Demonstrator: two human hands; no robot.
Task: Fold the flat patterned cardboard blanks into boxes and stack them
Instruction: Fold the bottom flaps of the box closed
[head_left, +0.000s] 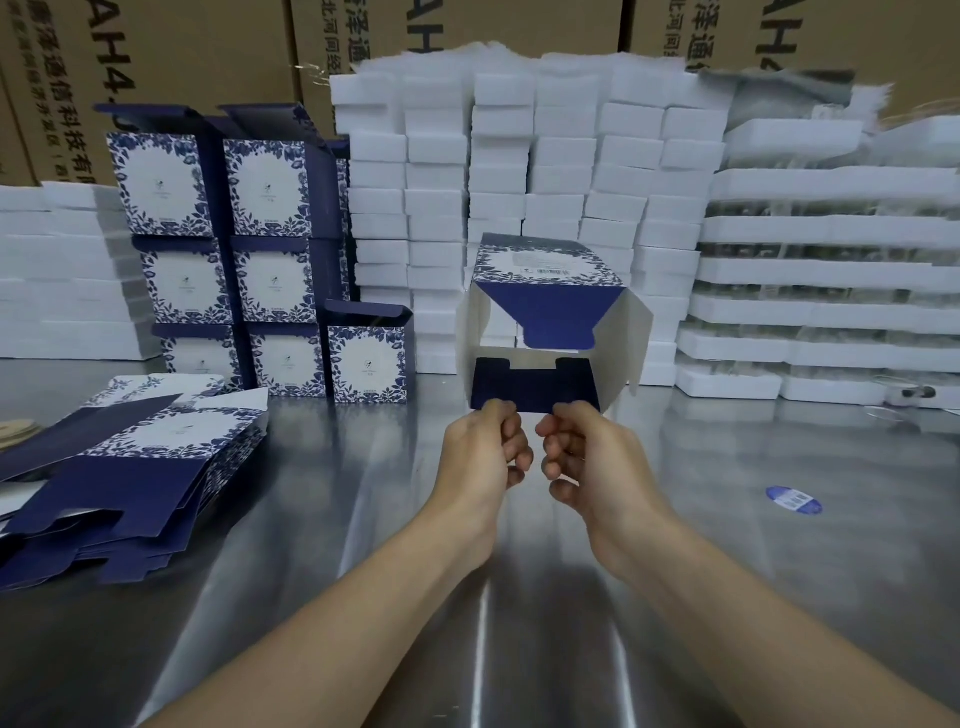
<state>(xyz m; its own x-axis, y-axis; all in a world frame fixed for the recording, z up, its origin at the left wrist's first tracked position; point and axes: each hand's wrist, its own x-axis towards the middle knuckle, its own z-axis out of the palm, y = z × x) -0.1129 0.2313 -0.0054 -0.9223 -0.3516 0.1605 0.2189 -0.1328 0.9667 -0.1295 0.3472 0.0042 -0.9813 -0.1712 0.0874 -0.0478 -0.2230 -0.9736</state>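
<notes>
Now my left grip (483, 447) and right grip (587, 452) pinch the lower flap (535, 389) of the box (545, 270) — an uneven pull could crease it.

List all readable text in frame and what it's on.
"AH4", rotated: left brown carton, again on right brown carton.
"通信科技有", cut off: left brown carton.
"北河间", cut off: right brown carton.
Too small to read: barcode label on the half-folded box; centre print on the stacked boxes.
Blurred: blue oval sticker.
</notes>
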